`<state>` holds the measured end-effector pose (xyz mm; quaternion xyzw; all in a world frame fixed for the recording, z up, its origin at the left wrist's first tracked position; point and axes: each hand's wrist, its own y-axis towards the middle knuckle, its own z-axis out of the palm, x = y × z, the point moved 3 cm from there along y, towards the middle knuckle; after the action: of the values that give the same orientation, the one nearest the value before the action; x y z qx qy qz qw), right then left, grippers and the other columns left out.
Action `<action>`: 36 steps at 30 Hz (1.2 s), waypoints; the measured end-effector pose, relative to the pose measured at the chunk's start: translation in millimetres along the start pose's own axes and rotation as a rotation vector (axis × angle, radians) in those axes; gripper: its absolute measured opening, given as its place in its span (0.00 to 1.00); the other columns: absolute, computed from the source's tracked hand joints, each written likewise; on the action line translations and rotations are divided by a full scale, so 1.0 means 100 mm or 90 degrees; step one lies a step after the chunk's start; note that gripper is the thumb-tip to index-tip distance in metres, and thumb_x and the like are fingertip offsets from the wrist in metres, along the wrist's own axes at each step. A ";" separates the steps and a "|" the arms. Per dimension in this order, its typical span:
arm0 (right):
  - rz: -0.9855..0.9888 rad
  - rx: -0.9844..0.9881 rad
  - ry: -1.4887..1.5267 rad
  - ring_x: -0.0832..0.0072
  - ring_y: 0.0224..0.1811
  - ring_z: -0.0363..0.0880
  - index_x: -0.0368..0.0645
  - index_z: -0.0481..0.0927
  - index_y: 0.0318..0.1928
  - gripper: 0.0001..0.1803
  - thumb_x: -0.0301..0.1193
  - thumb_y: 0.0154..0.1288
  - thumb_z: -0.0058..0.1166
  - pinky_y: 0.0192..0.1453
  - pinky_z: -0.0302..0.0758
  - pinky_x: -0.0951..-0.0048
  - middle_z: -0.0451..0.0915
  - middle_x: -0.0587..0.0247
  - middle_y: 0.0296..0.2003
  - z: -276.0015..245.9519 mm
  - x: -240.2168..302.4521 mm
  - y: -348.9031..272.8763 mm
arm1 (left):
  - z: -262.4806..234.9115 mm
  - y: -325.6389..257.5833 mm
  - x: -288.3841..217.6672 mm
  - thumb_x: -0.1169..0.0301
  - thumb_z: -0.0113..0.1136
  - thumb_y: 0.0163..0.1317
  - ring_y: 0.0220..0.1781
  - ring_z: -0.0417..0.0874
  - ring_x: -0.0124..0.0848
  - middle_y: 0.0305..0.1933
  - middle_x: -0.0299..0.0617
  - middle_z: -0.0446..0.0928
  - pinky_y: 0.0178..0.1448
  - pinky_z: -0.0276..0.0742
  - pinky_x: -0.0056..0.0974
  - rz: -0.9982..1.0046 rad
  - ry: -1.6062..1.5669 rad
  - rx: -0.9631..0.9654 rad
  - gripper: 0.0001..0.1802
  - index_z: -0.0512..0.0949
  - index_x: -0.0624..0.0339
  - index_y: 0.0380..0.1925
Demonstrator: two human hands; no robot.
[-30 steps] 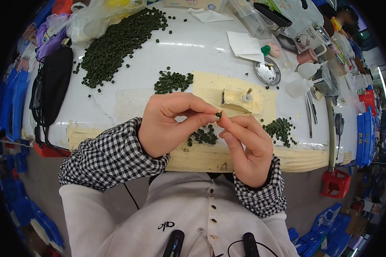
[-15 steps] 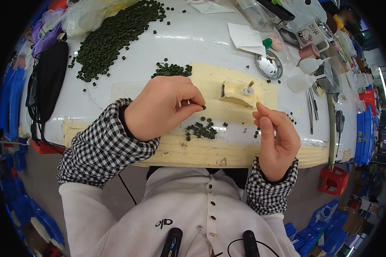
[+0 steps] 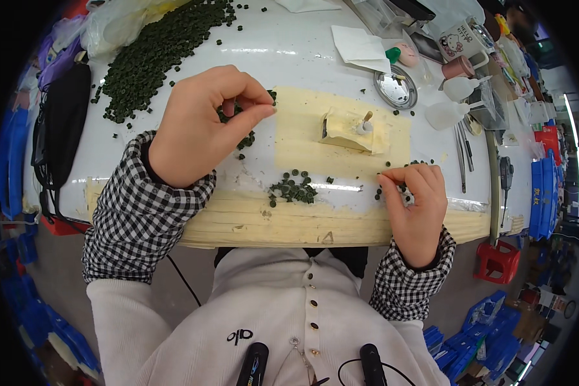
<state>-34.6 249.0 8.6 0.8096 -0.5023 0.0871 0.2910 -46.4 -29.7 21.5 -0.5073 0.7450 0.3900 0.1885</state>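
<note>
My left hand (image 3: 206,122) hovers over a small heap of dark green pieces (image 3: 246,138), partly hiding it. Its thumb and forefinger are pinched on what looks like one small dark green piece (image 3: 275,108). My right hand (image 3: 419,209) is above the table's near side, among a few loose pieces, thumb and forefinger tips together; whatever is between them is too small to name. Between and beyond the hands stands a block wrapped in pale yellow tape (image 3: 346,134), with a short white peg with a brown tip (image 3: 366,125) upright on it. Another little heap of green pieces (image 3: 293,190) lies nearer me.
A large pile of green pieces (image 3: 151,61) spreads at the far left, beside a black pouch (image 3: 67,122). To the right are a round metal dish (image 3: 395,89), white squeeze bottles (image 3: 445,116), tweezers (image 3: 460,157) and a mug (image 3: 460,42). Folded white paper (image 3: 360,48) lies at the back.
My left hand has moved left and away from me, off the block's side to the small heap. My right hand has come down slightly, and its thumb and forefinger have closed together.
</note>
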 end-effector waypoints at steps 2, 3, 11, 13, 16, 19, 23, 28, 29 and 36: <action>0.003 0.025 -0.009 0.63 0.33 0.70 0.39 0.80 0.28 0.05 0.22 0.51 0.64 0.39 0.68 0.66 0.76 0.62 0.27 -0.03 0.02 -0.01 | -0.08 0.02 0.04 0.76 0.66 0.56 0.25 0.68 0.19 0.29 0.31 0.79 0.28 0.60 0.26 0.017 0.023 -0.057 0.03 0.81 0.60 0.30; 0.006 0.036 -0.013 0.63 0.33 0.70 0.39 0.80 0.28 0.05 0.22 0.51 0.64 0.40 0.68 0.66 0.76 0.62 0.27 -0.05 0.02 -0.02 | -0.10 0.03 0.05 0.75 0.66 0.56 0.25 0.68 0.19 0.29 0.31 0.79 0.28 0.60 0.26 0.014 0.034 -0.054 0.03 0.81 0.60 0.30; 0.010 0.032 -0.006 0.63 0.33 0.70 0.38 0.78 0.29 0.06 0.22 0.52 0.64 0.37 0.68 0.66 0.74 0.61 0.25 0.06 -0.01 -0.04 | 0.04 -0.04 0.08 0.78 0.66 0.53 0.28 0.76 0.29 0.26 0.39 0.75 0.32 0.68 0.32 -0.011 0.064 0.128 0.05 0.80 0.65 0.29; -0.009 0.029 -0.009 0.63 0.33 0.70 0.38 0.78 0.29 0.06 0.22 0.52 0.63 0.37 0.68 0.66 0.74 0.61 0.26 0.09 0.01 -0.03 | 0.05 -0.04 0.06 0.78 0.67 0.53 0.29 0.76 0.30 0.26 0.39 0.75 0.32 0.70 0.33 -0.011 0.079 0.093 0.05 0.80 0.65 0.29; -0.072 0.016 -0.035 0.62 0.34 0.70 0.38 0.78 0.30 0.06 0.21 0.52 0.63 0.38 0.69 0.65 0.74 0.60 0.28 0.09 0.06 -0.03 | 0.09 -0.02 0.11 0.77 0.66 0.54 0.32 0.76 0.32 0.27 0.39 0.75 0.34 0.72 0.35 0.038 0.170 0.026 0.05 0.80 0.64 0.30; -0.085 0.026 -0.021 0.61 0.35 0.70 0.38 0.78 0.30 0.07 0.21 0.51 0.63 0.39 0.69 0.65 0.74 0.60 0.29 0.11 0.08 -0.05 | 0.13 -0.01 0.15 0.77 0.66 0.54 0.34 0.76 0.34 0.28 0.40 0.75 0.37 0.73 0.36 0.059 0.223 0.027 0.05 0.80 0.64 0.30; -0.090 0.035 0.021 0.61 0.35 0.70 0.39 0.78 0.30 0.08 0.21 0.50 0.64 0.39 0.69 0.65 0.74 0.61 0.29 0.13 0.12 -0.09 | 0.18 -0.01 0.16 0.76 0.66 0.54 0.34 0.75 0.36 0.28 0.41 0.75 0.38 0.73 0.36 0.023 0.206 0.062 0.05 0.79 0.64 0.29; -0.090 0.008 0.025 0.65 0.35 0.71 0.41 0.82 0.32 0.10 0.22 0.46 0.66 0.39 0.69 0.66 0.77 0.64 0.30 0.12 0.10 -0.16 | 0.18 -0.03 0.13 0.77 0.65 0.53 0.34 0.75 0.37 0.28 0.41 0.75 0.39 0.72 0.37 0.013 0.173 0.088 0.06 0.77 0.64 0.29; -0.106 -0.003 0.010 0.65 0.36 0.71 0.42 0.83 0.33 0.10 0.22 0.46 0.67 0.40 0.69 0.67 0.78 0.65 0.30 0.12 0.10 -0.17 | 0.17 -0.03 0.12 0.77 0.65 0.53 0.34 0.75 0.37 0.28 0.41 0.75 0.38 0.72 0.37 0.025 0.177 0.088 0.06 0.77 0.64 0.29; -0.146 -0.039 -0.072 0.66 0.37 0.71 0.44 0.84 0.36 0.13 0.23 0.45 0.68 0.42 0.69 0.66 0.78 0.69 0.31 0.17 0.11 -0.30 | 0.17 -0.05 0.02 0.77 0.66 0.53 0.27 0.73 0.32 0.25 0.39 0.74 0.32 0.69 0.33 0.131 0.199 0.028 0.06 0.77 0.64 0.29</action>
<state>-6.3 240.6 -12.0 0.8561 -0.4244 -0.0076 0.2949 -45.0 -18.8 7.4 -0.4789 0.8215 0.3067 0.0407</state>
